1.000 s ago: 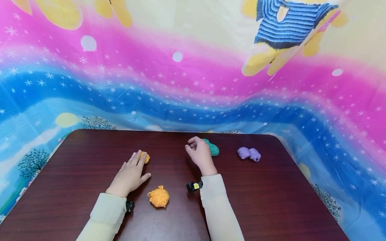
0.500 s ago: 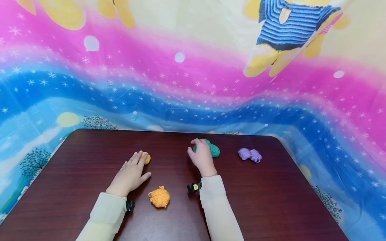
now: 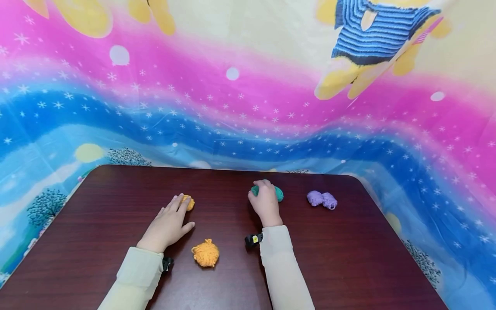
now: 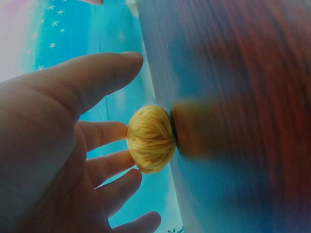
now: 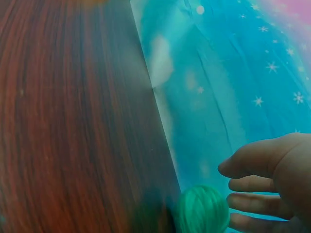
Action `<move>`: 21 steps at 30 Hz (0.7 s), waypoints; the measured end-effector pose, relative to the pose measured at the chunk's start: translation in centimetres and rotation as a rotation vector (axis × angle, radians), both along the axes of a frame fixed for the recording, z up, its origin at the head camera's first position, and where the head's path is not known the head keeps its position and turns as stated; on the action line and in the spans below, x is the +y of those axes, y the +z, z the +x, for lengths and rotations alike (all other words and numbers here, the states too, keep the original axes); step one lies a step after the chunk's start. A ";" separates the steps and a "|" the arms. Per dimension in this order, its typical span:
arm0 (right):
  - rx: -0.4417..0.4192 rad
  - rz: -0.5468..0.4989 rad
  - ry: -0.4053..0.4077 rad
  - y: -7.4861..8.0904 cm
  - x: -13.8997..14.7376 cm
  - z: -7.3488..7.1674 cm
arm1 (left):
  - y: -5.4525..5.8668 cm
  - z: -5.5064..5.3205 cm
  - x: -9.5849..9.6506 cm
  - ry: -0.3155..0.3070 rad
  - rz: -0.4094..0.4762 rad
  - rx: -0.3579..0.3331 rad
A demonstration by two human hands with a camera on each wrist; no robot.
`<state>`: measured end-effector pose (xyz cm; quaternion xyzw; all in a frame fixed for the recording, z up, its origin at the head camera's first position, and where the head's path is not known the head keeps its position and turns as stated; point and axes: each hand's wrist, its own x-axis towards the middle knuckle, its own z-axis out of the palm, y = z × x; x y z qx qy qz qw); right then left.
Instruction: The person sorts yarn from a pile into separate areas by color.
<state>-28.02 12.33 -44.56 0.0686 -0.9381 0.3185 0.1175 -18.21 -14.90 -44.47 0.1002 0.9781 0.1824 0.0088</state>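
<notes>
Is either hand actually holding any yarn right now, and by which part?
The right hand curls over the top of the green yarn ball; whether it grips cannot be told. The left hand holds nothing, straight fingertips touching the small orange yarn ball.
</notes>
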 end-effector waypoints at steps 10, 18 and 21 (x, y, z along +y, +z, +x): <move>-0.246 0.340 0.166 0.9 -0.3 0.9 | 0.0 0.1 0.0 -0.001 0.022 -0.045; -0.320 0.392 0.117 0.3 -0.9 1.5 | 0.0 0.1 -0.2 -0.005 0.027 -0.048; -0.322 0.394 0.095 0.2 -1.0 1.6 | 0.1 0.1 -0.3 -0.010 0.035 -0.037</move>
